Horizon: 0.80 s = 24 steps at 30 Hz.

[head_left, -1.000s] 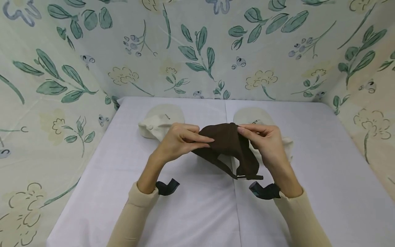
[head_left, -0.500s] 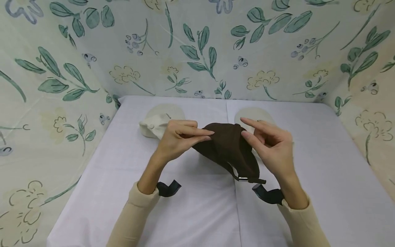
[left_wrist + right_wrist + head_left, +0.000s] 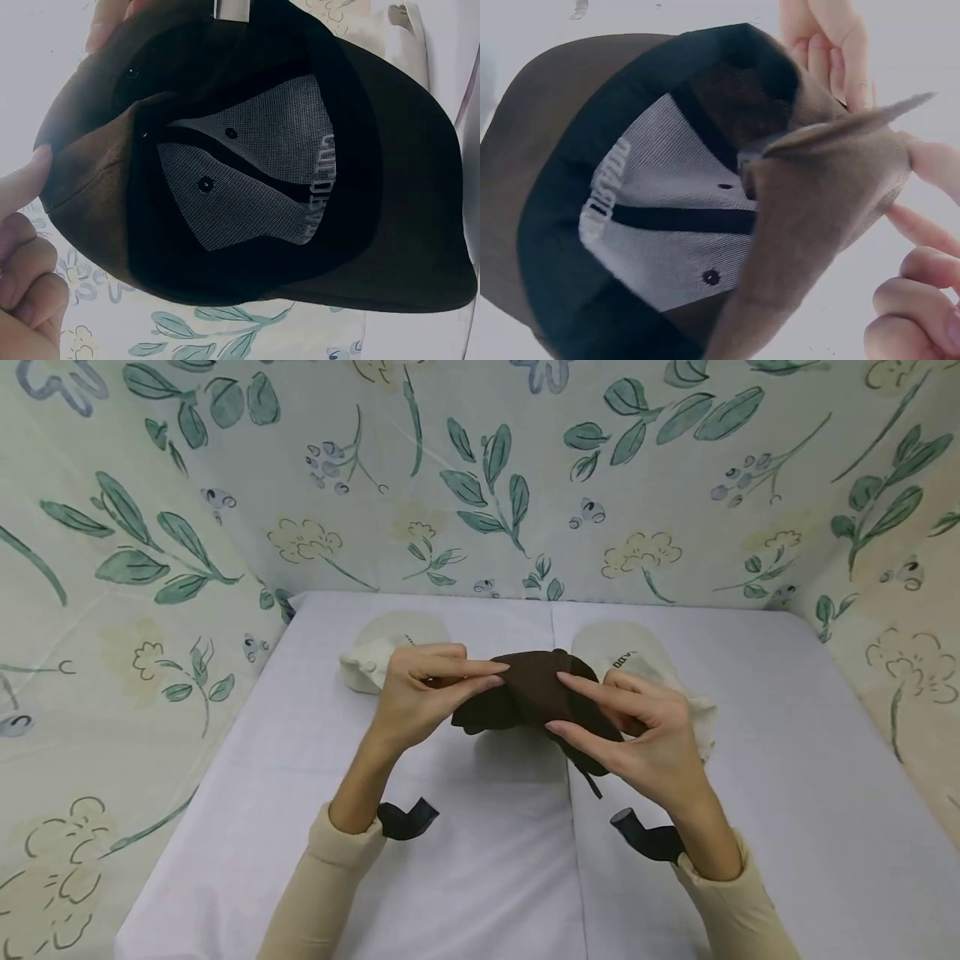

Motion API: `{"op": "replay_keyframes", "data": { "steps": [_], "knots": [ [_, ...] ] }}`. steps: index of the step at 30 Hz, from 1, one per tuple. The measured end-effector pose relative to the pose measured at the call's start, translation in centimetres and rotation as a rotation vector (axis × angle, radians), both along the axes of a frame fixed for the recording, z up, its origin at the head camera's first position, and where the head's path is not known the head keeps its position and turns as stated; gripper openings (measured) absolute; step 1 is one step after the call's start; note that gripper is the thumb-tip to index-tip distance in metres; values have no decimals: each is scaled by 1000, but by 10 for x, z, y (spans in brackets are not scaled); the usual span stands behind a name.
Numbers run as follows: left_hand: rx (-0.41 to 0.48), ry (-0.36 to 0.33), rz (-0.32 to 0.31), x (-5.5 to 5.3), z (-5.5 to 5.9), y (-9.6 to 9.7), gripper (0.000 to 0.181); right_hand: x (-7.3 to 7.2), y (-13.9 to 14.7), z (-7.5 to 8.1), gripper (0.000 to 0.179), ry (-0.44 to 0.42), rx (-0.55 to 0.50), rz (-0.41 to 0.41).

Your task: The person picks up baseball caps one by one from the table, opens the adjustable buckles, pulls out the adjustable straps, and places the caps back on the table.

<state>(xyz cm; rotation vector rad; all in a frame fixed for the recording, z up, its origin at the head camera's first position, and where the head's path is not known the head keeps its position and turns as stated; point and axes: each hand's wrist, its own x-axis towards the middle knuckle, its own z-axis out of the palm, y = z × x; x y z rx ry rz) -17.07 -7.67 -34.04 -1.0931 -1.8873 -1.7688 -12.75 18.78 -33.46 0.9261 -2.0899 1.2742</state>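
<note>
A dark brown baseball cap (image 3: 536,689) is held up over the table between both hands. My left hand (image 3: 420,693) pinches its left side between thumb and fingers. My right hand (image 3: 652,735) holds the right side, thumb below and index finger above, spread apart on the cloth. Both wrist views look into the crown: the grey mesh lining (image 3: 262,142) shows with white lettering and dark seam tape. The brim (image 3: 420,195) points away from the hands. A loose strap end (image 3: 870,124) sticks out at the back opening in the right wrist view.
Two cream caps lie farther back on the white-clothed table (image 3: 465,877): one on the left (image 3: 367,664), another on the right (image 3: 622,639), both partly hidden by the hands. A floral cloth (image 3: 420,460) hangs behind and at the sides. Dark curved pieces (image 3: 408,818) sit at both wrists.
The right hand shifted its hold, index finger and thumb moving left onto the cap. The cap's back tilted, so its rear opening and buckle no longer show in the head view. Left hand moved slightly left.
</note>
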Motion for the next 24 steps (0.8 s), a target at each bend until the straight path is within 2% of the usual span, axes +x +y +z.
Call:
{"op": "replay_keyframes", "data": {
  "steps": [4, 8, 10, 13, 15, 19, 22, 24],
  "knots": [
    [15, -17, 25, 0, 1, -2, 18, 1, -4, -2, 58, 37, 50, -61],
    [27, -20, 53, 0, 2, -3, 17, 5, -11, -2, 60, 85, 105, -124],
    [33, -22, 62, -1, 3, -3, 16, 7, -14, -2, 54, 107, 111, -153],
    [39, -27, 69, -1, 3, -3, 16, 7, -16, -3, 36, 129, 89, -179],
    [39, -32, 67, -2, 2, -4, 16, 5, -16, -4, 27, 140, 53, -169],
    [26, -42, 50, -4, 1, -6, 17, -1, -15, -7, 25, 133, -39, -95],
    [2, -62, 14, -5, 1, -9, 18, -2, -12, -7, 23, 86, -117, -24],
    [-19, -78, -12, -4, 1, -11, 19, -1, -10, -6, 22, 24, -164, 18]
  ]
}}
